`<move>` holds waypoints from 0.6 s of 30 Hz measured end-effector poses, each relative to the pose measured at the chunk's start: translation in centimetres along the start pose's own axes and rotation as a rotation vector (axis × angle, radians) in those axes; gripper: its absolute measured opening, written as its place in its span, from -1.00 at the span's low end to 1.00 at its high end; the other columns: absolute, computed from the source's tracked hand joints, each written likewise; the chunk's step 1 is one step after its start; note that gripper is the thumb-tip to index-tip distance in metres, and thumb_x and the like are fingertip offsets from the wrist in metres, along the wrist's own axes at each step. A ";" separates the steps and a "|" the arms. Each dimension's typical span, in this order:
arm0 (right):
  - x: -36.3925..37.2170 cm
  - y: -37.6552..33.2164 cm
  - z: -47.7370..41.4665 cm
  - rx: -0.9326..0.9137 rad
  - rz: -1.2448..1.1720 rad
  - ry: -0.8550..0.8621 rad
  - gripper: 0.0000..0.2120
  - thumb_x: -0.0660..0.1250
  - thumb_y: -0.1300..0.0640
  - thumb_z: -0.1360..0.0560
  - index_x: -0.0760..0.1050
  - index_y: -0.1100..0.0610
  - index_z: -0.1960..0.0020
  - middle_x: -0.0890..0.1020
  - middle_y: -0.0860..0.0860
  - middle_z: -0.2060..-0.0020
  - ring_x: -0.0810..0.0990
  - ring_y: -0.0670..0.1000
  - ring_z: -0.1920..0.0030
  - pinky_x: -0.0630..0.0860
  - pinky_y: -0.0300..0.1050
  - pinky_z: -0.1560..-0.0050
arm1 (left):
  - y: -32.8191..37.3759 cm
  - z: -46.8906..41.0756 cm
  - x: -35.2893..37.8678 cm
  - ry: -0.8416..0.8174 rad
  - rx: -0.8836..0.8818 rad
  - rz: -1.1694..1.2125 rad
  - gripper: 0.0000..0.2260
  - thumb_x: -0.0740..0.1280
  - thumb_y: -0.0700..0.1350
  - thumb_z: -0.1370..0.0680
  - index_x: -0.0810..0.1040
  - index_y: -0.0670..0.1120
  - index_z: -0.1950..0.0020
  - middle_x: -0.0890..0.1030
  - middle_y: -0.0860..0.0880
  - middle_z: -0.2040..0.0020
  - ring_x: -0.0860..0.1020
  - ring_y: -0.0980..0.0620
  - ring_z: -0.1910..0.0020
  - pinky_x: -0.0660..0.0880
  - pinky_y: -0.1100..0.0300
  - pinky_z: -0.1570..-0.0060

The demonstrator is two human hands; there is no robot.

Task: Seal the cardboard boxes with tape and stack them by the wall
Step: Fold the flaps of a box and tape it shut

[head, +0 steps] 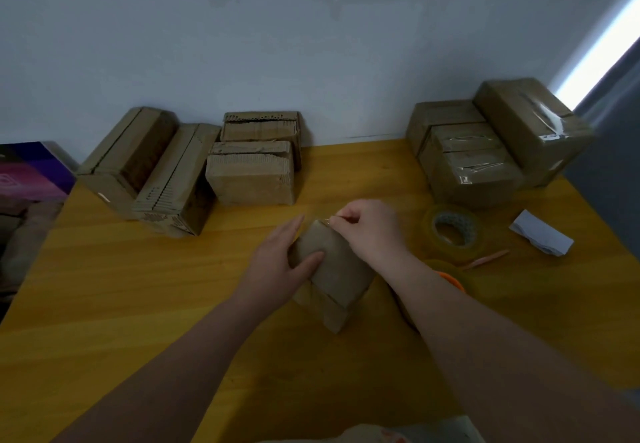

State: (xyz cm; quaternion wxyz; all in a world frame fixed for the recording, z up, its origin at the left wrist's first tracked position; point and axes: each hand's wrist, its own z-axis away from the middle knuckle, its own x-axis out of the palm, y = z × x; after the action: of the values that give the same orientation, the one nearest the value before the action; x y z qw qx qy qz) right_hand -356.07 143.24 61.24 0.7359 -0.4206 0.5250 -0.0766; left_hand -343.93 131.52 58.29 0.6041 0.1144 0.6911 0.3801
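Head view: small box (pixel 337 271) stands tilted mid-table (pixel 138 304). Left hand (pixel 278 262) clasps its side, thumb across the near face, fingers straight behind. Right hand (pixel 370 231), fingers curled, pinches a thin glinting strip (pixel 328 221) at the box's top edge. Tape roll (pixel 453 231) at three o'clock, taped boxes (pixel 485 155) at one, untaped boxes (pixel 194 165) at eleven.

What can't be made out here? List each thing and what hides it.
Head view:
Thin strip pinched by the right hand: too small to identify.
Orange-rimmed object: mostly behind the right forearm.
Purple item: cut off by the left edge.
Held box: blurred, side covered by the left hand.
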 end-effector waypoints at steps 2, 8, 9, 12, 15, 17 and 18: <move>0.1 0.0 -0.1 0.026 -0.006 -0.004 -0.84 0.37 0.02 -0.52 0.61 0.02 0.21 0.61 -0.12 0.24 0.59 -0.06 0.10 0.51 -0.13 0.04 | -0.2 -0.1 0.1 -0.073 0.053 0.009 -0.40 0.25 0.09 -0.58 0.13 -0.02 -0.55 0.26 0.00 -0.51 0.26 0.07 -0.43 0.22 0.24 -0.34; -0.2 0.3 -0.4 0.165 -0.135 -0.058 -0.90 0.38 -0.02 -0.49 0.63 -0.01 0.13 0.63 -0.09 0.17 0.57 -0.06 0.06 0.54 -0.06 -0.03 | -0.6 -0.3 0.1 -0.107 0.199 -0.205 -0.44 0.03 0.20 -0.61 0.09 0.01 -0.56 0.23 0.04 -0.53 0.20 0.09 -0.47 0.15 0.26 -0.39; -0.3 0.3 -0.4 0.179 -0.147 -0.065 -0.90 0.38 -0.02 -0.49 0.63 -0.01 0.13 0.63 -0.09 0.17 0.57 -0.06 0.07 0.55 -0.05 -0.02 | -0.6 -0.4 0.1 -0.103 0.225 -0.244 -0.42 -0.03 0.24 -0.59 0.10 0.02 -0.56 0.24 0.04 -0.52 0.21 0.09 -0.47 0.15 0.28 -0.37; -0.6 0.2 -0.3 0.211 -0.178 -0.069 -0.89 0.40 -0.01 -0.47 0.64 0.00 0.17 0.64 -0.06 0.20 0.58 -0.04 0.10 0.55 -0.04 0.01 | -0.6 -0.7 0.0 -0.096 0.258 -0.341 -0.36 -0.17 0.27 -0.53 0.10 0.05 -0.56 0.25 0.05 -0.52 0.20 0.07 -0.49 0.21 0.20 -0.37; -0.7 0.2 -0.3 0.231 -0.200 -0.060 -0.88 0.41 0.02 -0.45 0.60 -0.01 0.26 0.65 -0.04 0.25 0.59 -0.01 0.12 0.53 -0.08 0.06 | -0.4 -0.7 0.1 -0.095 0.268 -0.403 -0.36 -0.21 0.27 -0.52 0.09 0.07 -0.56 0.23 0.06 -0.53 0.19 0.06 -0.50 0.26 0.10 -0.40; -0.7 0.3 -0.3 0.247 -0.222 -0.061 -0.85 0.42 0.03 -0.43 0.58 -0.01 0.31 0.65 -0.04 0.26 0.60 0.00 0.13 0.54 -0.06 0.06 | -0.3 -0.8 0.1 -0.098 0.270 -0.423 -0.37 -0.21 0.26 -0.53 0.10 0.07 -0.56 0.23 0.06 -0.53 0.20 0.06 -0.50 0.27 0.10 -0.39; -0.7 0.3 -0.3 0.260 -0.250 -0.059 -0.84 0.43 0.03 -0.42 0.58 0.00 0.33 0.65 -0.04 0.28 0.61 0.01 0.13 0.56 -0.04 0.05 | -0.3 -0.8 0.1 -0.098 0.273 -0.435 -0.38 -0.21 0.25 -0.54 0.11 0.06 -0.56 0.25 0.05 -0.52 0.22 0.06 -0.49 0.28 0.11 -0.37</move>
State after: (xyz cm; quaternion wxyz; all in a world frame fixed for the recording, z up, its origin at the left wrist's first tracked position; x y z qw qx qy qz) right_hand -356.74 143.64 61.45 0.7839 -0.3860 0.4325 -0.2222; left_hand -344.66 131.08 57.98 0.6834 0.0622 0.7141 0.1383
